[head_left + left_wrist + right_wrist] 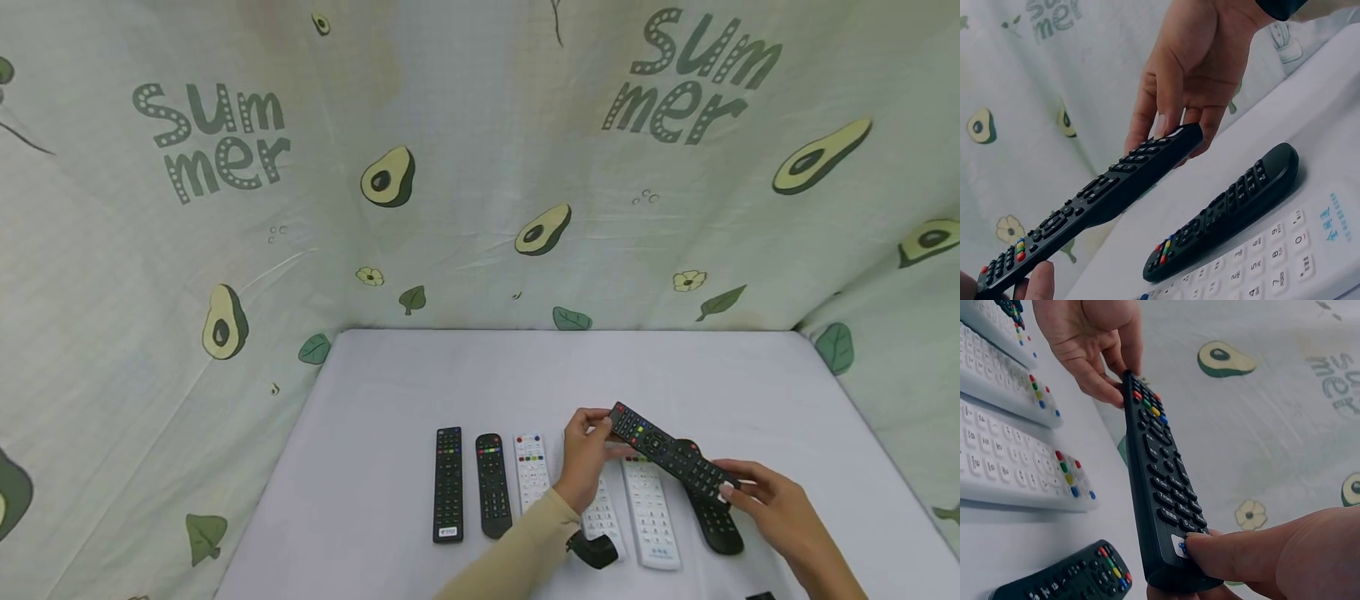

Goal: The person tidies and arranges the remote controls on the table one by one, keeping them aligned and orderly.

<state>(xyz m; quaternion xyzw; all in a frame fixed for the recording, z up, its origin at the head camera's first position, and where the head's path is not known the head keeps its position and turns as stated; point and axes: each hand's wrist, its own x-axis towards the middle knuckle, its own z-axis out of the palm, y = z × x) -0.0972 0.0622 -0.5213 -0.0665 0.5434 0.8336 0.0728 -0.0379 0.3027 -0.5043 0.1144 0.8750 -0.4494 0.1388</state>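
A black remote control [667,450] is held up above the table between both hands, tilted, its buttons facing up. My left hand [587,458] pinches the end with the red button. At the opposite end, which bears a small white label, my right hand [776,508] grips with the thumb on top, as the right wrist view shows on the remote [1166,475]. Below it lies another black remote [716,521], partly covered in the head view. A white remote [651,517] lies just left of that one, under the left fingertips in this view.
Farther left on the white table [375,517] lie two more white remotes, one [531,467] partly behind my left sleeve. Beyond them are a black remote with rounded ends [492,487] and a straight black one [448,483]. A patterned curtain [465,100] hangs behind.
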